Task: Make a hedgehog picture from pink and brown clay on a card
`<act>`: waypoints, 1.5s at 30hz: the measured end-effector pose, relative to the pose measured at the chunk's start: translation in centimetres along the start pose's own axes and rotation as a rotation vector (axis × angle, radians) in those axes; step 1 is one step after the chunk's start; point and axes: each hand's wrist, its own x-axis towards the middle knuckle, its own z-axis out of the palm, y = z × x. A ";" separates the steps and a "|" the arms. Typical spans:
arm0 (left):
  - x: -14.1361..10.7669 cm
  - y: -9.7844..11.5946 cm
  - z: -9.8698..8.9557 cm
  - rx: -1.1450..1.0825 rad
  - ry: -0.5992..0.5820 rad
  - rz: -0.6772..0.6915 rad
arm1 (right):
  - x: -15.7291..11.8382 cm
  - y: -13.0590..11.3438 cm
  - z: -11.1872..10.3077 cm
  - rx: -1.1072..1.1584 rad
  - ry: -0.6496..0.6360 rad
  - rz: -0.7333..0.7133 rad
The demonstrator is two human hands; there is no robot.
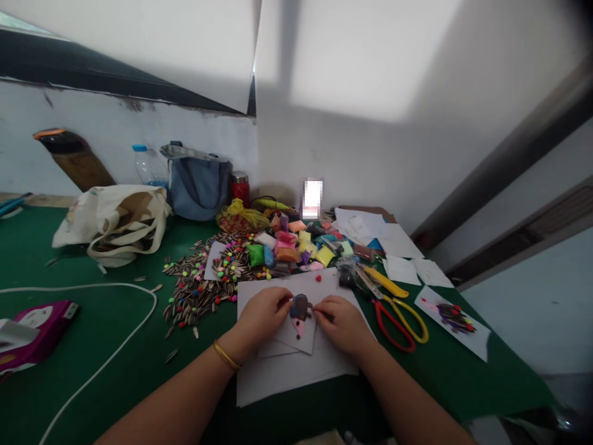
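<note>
A small clay hedgehog (pixel 301 307) lies on a white card (pixel 306 343). It has a dark brown and blue body, a pink face with dark dots, and small dark feet on its right side. My left hand (pixel 265 314) is at the figure's left edge, its thumb and fingers drawn together; what is between the fingertips is hidden. From the right, my right hand (pixel 341 321) reaches in with fingers pinched beside the dark feet. Whether a small piece sits in that pinch cannot be made out. White paper sheets (pixel 296 377) lie under the card and both hands.
Sunflower seeds (pixel 189 303) mixed with coloured pieces spread at left. Behind the paper are packets of coloured clay (pixel 287 253). Red and yellow scissors (pixel 398 324) and a yellow utility knife (pixel 386 282) lie right, beside a card with a seeded hedgehog (pixel 456 318). A white cable (pixel 115 345) crosses the left.
</note>
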 end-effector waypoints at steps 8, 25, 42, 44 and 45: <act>-0.1 0.2 -0.2 0.022 -0.005 0.008 | -0.3 0.4 -0.5 -0.120 -0.058 -0.231; -0.1 0.2 -0.3 0.014 -0.012 -0.008 | -0.4 0.8 -0.3 -0.017 -0.059 -0.140; 0.0 0.4 -0.4 0.019 -0.022 -0.014 | -0.3 0.3 -0.4 -0.092 -0.053 -0.166; 0.0 0.3 -0.3 0.023 -0.014 -0.009 | -0.3 0.1 -0.4 -0.114 -0.055 -0.162; 0.0 0.3 -0.3 0.024 -0.013 -0.007 | -0.3 0.1 -0.4 -0.123 -0.056 -0.163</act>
